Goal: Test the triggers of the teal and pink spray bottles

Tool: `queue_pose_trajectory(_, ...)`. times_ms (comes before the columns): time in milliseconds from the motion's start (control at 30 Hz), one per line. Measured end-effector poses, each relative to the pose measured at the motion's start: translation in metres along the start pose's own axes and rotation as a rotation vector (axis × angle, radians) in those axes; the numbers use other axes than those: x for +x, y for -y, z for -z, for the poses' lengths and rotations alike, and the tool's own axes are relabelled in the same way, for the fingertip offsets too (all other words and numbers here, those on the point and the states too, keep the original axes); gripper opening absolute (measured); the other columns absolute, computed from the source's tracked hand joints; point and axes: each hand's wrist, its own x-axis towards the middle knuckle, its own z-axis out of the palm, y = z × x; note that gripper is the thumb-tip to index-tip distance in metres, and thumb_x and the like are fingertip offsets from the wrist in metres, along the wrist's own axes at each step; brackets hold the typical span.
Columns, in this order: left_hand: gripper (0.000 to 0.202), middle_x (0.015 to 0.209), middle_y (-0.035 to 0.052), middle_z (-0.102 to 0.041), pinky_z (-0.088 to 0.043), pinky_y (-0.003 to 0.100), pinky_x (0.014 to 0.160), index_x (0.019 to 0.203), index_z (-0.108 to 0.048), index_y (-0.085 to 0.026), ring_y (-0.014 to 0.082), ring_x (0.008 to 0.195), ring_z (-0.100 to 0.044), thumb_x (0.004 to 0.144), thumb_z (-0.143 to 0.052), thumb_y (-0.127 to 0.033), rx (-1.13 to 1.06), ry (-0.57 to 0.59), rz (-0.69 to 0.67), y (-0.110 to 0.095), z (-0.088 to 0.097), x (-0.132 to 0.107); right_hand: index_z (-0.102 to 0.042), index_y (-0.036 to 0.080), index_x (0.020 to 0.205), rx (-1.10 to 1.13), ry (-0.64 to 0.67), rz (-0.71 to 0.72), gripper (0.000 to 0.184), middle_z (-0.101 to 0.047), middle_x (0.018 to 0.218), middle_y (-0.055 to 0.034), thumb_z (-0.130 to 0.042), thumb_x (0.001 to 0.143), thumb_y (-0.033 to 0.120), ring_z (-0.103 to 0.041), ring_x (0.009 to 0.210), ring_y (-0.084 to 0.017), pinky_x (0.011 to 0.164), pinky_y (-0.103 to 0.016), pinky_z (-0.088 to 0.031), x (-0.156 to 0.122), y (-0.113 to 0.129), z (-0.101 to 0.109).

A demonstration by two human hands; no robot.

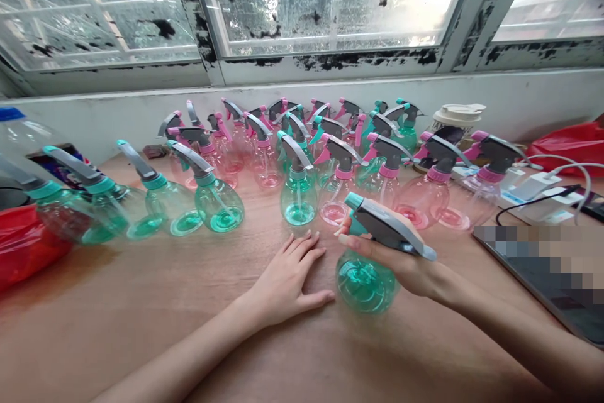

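Observation:
My right hand (401, 261) is closed around the neck of a teal spray bottle (365, 280) with a grey trigger head, held tilted just above the wooden table (141, 327). My left hand (287, 277) lies flat on the table with fingers spread, holding nothing, just left of that bottle. Right behind the hands stand several teal and pink spray bottles, the nearest a teal one (298, 192) and a pink one (337, 192).
A row of teal bottles (165, 198) runs to the left. A red plastic bag (23, 242) lies at the left edge, another (570, 142) at the right. A white lidded jar (457, 117), charger cables (552, 180) and a dark tablet (547, 271) sit right. Windows behind.

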Motion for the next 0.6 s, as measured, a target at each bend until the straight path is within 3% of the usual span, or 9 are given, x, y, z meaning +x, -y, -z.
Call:
queue_pose_trajectory(167,0.069,0.150,0.0169,-0.042,-0.021,0.055,0.116,0.139,-0.047,-0.017,0.0340,0.142,-0.032,0.086,-0.064,-0.057,0.006,0.005,-0.006,-0.0003,0.0005,0.0010,-0.061,0.025,0.090,0.057,0.009,-0.016,0.009,-0.068,0.091,0.0002,-0.068,0.085,0.027,-0.069,0.087,-0.019,0.073,-0.028,-0.058,0.0008,0.0042,-0.0006)
queue_pose_trajectory(333,0.068,0.149,0.0157,-0.044,-0.022,0.056,0.116,0.139,-0.047,-0.019,0.0351,0.141,-0.032,0.085,-0.064,-0.057,-0.015,-0.012,-0.003,0.0002,0.0003,0.0002,-0.062,0.027,0.115,0.090,0.062,0.012,0.028,-0.069,0.116,-0.0026,-0.064,0.088,0.024,-0.068,0.104,-0.023,0.086,-0.034,-0.058,0.0019,0.0035,-0.0002)
queue_pose_trajectory(600,0.067,0.150,0.0158,-0.042,-0.025,0.055,0.115,0.137,-0.048,-0.018,0.0340,0.141,-0.034,0.086,-0.063,-0.058,0.014,-0.004,0.002,0.0016,-0.0006,-0.0002,-0.061,0.026,0.125,0.067,0.048,0.048,0.037,-0.070,0.116,-0.0052,-0.065,0.088,0.026,-0.068,0.108,-0.024,0.094,-0.041,-0.056,0.0010,0.0013,-0.0001)
